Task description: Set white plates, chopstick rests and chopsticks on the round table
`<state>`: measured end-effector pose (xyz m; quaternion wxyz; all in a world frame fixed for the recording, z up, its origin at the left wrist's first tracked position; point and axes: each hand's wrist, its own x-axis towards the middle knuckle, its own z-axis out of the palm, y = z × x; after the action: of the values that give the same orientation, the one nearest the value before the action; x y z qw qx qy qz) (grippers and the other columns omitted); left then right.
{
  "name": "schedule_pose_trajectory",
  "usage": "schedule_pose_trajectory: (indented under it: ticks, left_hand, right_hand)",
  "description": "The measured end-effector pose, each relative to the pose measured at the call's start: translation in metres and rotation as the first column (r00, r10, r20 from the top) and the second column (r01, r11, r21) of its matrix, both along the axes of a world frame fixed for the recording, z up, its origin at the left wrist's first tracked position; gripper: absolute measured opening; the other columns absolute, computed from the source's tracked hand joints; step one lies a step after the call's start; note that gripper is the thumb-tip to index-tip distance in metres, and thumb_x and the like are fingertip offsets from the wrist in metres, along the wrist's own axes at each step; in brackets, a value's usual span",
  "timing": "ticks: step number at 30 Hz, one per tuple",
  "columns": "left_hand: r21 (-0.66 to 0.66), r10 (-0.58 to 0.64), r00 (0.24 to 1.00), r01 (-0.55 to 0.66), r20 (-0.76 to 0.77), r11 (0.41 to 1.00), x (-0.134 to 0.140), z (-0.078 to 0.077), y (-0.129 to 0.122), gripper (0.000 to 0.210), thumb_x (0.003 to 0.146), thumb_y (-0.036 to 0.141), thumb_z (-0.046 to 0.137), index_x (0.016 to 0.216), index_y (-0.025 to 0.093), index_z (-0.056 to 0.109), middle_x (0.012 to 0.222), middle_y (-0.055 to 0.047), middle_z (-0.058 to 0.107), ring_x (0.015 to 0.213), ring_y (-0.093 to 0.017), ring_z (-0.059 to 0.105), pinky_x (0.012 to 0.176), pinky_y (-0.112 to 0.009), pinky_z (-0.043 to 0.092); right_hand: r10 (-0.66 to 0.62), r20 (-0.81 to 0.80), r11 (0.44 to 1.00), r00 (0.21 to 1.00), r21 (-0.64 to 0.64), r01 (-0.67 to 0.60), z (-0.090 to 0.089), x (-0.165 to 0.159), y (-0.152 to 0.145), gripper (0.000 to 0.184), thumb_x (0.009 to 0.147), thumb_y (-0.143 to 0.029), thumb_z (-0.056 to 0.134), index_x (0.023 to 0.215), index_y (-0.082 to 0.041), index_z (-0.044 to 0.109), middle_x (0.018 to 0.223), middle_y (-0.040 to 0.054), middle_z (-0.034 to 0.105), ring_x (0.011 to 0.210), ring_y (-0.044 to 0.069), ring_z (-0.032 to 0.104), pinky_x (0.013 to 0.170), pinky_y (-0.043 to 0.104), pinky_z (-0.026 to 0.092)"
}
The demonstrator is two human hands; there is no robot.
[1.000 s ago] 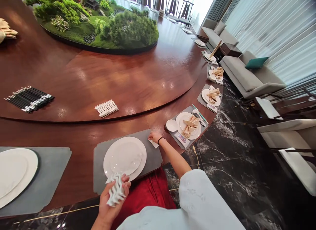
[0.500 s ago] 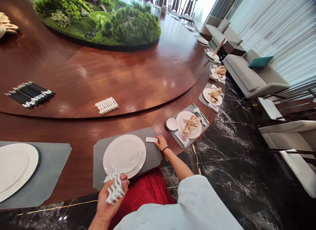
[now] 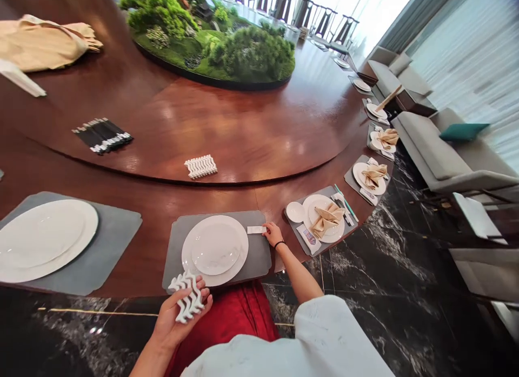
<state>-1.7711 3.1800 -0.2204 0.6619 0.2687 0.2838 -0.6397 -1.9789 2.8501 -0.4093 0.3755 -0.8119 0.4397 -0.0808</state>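
Observation:
My left hand (image 3: 180, 315) is wrapped round a stack of wavy white chopstick rests (image 3: 186, 301), held low in front of the near plate edge. At the right part of the grey placemat (image 3: 172, 247), the fingers of my right hand (image 3: 274, 234) pinch the end of a slim white chopstick rest (image 3: 255, 230). This piece lies on or just over the mat, right of the stacked white plates (image 3: 217, 247). A further row of white chopstick rests (image 3: 201, 166) sits on the raised turntable ahead.
Black chopsticks (image 3: 103, 135) with pale ends and beige folded napkins (image 3: 48, 45) lie on the turntable (image 3: 243, 128), round a green miniature garden (image 3: 227, 53). At right is a place setting with a folded napkin (image 3: 327, 219); at left, another plated placemat (image 3: 117, 231). Grey sofas (image 3: 441, 150) stand beyond.
My view has turned left, so the table things appear further right and more napkins show at left. Both hands keep their holds; the rest by the right hand stays beside the plate.

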Motion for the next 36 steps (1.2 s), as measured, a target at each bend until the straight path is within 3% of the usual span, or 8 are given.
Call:
schedule_pose_trajectory:
  ticks: [5,9,12,15,18,23,31,36]
  left_hand:
    - [0.046,0.111,0.986,-0.117,0.122,0.992,0.005,0.005,0.011,0.032,0.073,-0.006,0.053,0.097,0.014,0.062,0.088,-0.002,0.065,0.085,-0.018,0.065,0.094,-0.052,0.050]
    - [0.018,0.125,0.967,-0.133,0.224,0.991,0.021,0.016,0.028,0.034,0.074,-0.003,0.056,0.101,0.016,0.063,0.093,-0.003,0.069,0.083,-0.019,0.067,0.093,-0.052,0.051]
    - [0.004,0.064,0.946,-0.069,0.319,0.998,0.038,0.026,0.049,0.038,0.072,-0.001,0.060,0.105,0.016,0.063,0.096,-0.004,0.069,0.077,-0.019,0.068,0.084,-0.046,0.056]
    - [-0.035,0.006,0.936,0.007,0.352,0.999,0.058,0.033,0.080,0.036,0.070,0.000,0.059,0.103,0.013,0.063,0.088,-0.006,0.068,0.071,-0.020,0.067,0.072,-0.037,0.059]
    - [-0.105,-0.027,0.955,0.061,0.296,0.993,0.081,0.036,0.118,0.024,0.075,0.004,0.050,0.095,0.009,0.063,0.076,-0.009,0.065,0.060,-0.017,0.063,0.055,-0.029,0.057]
    - [-0.122,0.061,0.994,-0.049,0.090,0.991,0.125,0.025,0.190,0.033,0.073,0.007,0.040,0.102,0.007,0.056,0.070,-0.012,0.064,0.050,-0.016,0.059,0.041,-0.025,0.052]
    - [0.006,0.201,0.974,-0.203,0.108,0.979,0.171,0.001,0.271,0.034,0.076,0.001,0.045,0.107,0.011,0.051,0.075,-0.007,0.067,0.056,-0.013,0.063,0.049,-0.022,0.057]
    - [0.048,0.340,0.934,-0.346,0.106,0.937,0.196,-0.006,0.296,0.036,0.076,-0.002,0.046,0.108,0.012,0.050,0.078,-0.005,0.063,0.059,-0.009,0.060,0.052,-0.019,0.056]
  right_hand:
    - [0.009,-0.065,0.996,0.998,-0.092,-0.015,0.030,0.008,0.001,0.047,0.065,-0.008,0.065,0.111,-0.018,0.062,0.111,0.0092,0.058,0.086,0.019,0.058,0.086,0.037,0.050]
    - [-0.106,0.093,0.974,0.990,-0.192,0.122,0.093,0.063,0.051,0.045,0.073,-0.017,0.063,0.118,-0.015,0.056,0.116,0.0140,0.055,0.094,0.023,0.056,0.089,0.042,0.048]
    - [0.209,0.341,0.971,0.917,0.037,-0.235,0.158,0.124,0.125,0.036,0.086,-0.026,0.055,0.121,-0.021,0.052,0.113,0.0093,0.059,0.085,0.017,0.058,0.071,0.031,0.052]
    - [0.621,0.500,0.721,0.604,-0.062,-0.690,0.214,0.184,0.197,0.032,0.089,-0.030,0.058,0.120,-0.026,0.056,0.120,0.0076,0.059,0.103,0.018,0.056,0.084,0.030,0.049]
    - [0.819,0.487,0.455,0.303,-0.232,-0.859,0.240,0.235,0.250,0.017,0.089,-0.031,0.059,0.104,-0.026,0.065,0.116,0.0057,0.061,0.107,0.018,0.055,0.097,0.034,0.042]
    - [0.819,0.503,0.377,0.276,-0.108,-0.920,0.235,0.294,0.310,0.016,0.091,-0.033,0.055,0.091,-0.020,0.063,0.102,0.0056,0.058,0.092,0.014,0.056,0.084,0.027,0.046]
    - [0.458,0.428,0.536,0.779,0.567,-0.626,0.164,0.346,0.334,0.027,0.082,-0.044,0.060,0.085,-0.019,0.053,0.059,-0.0073,0.046,0.045,0.006,0.039,0.044,0.018,0.033]
    - [0.353,0.207,0.756,0.913,0.512,-0.408,0.102,0.397,0.302,0.014,0.078,-0.030,0.059,0.079,-0.019,0.051,0.058,-0.0061,0.050,0.049,0.009,0.046,0.048,0.020,0.039]
